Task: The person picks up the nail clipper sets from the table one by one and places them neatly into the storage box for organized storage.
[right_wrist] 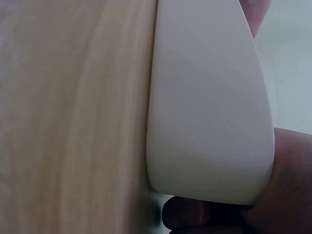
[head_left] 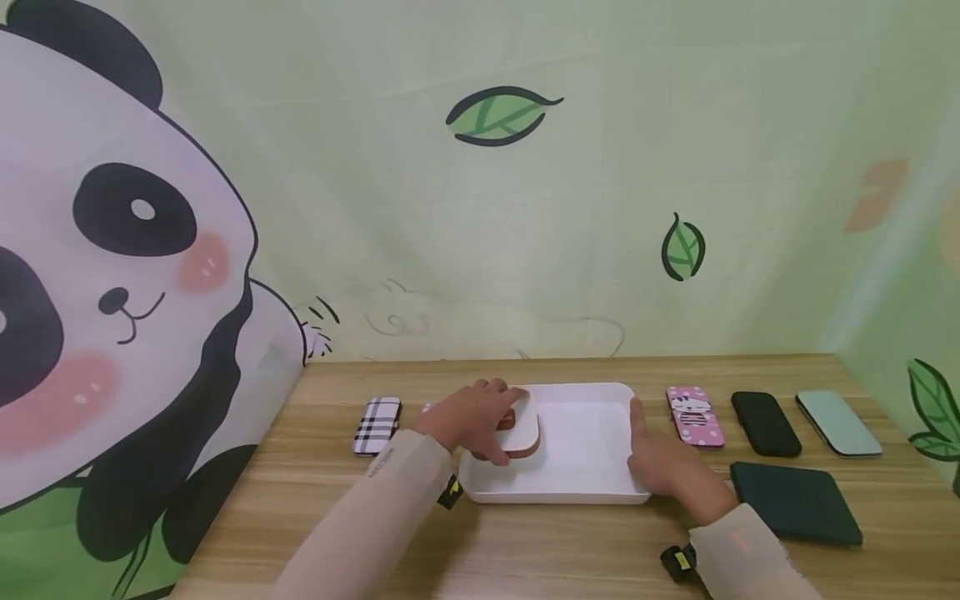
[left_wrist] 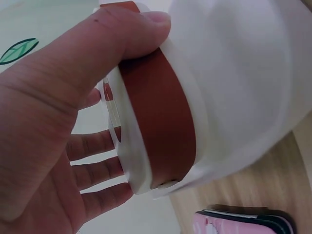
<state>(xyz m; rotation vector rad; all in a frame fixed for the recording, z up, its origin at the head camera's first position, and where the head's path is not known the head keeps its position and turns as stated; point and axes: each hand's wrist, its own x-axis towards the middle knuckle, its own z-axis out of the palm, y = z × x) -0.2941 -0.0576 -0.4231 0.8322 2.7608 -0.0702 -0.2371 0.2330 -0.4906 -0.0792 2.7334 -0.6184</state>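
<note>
My left hand (head_left: 480,421) grips a white, rounded-square box (head_left: 527,425) with a reddish-brown band round its side. Its thumb (left_wrist: 146,34) lies over the near side in the left wrist view, and the other fingers spread along the opposite face. The box is above the left part of a shallow white tray (head_left: 585,442); whether it touches the tray floor I cannot tell. At the tray's right edge, my right hand (head_left: 667,462) holds the rim. The right wrist view shows the tray's outer wall (right_wrist: 209,102) and a fingertip (right_wrist: 190,214) beside its corner, partly in shadow.
A plaid phone-shaped item (head_left: 377,427) lies left of the tray. To the right are a pink cartoon one (head_left: 695,417), a black one (head_left: 767,423) and a pale green one (head_left: 837,423). A dark green flat slab (head_left: 797,502) lies nearer. Another pink item (left_wrist: 239,224) is mostly hidden behind my left hand.
</note>
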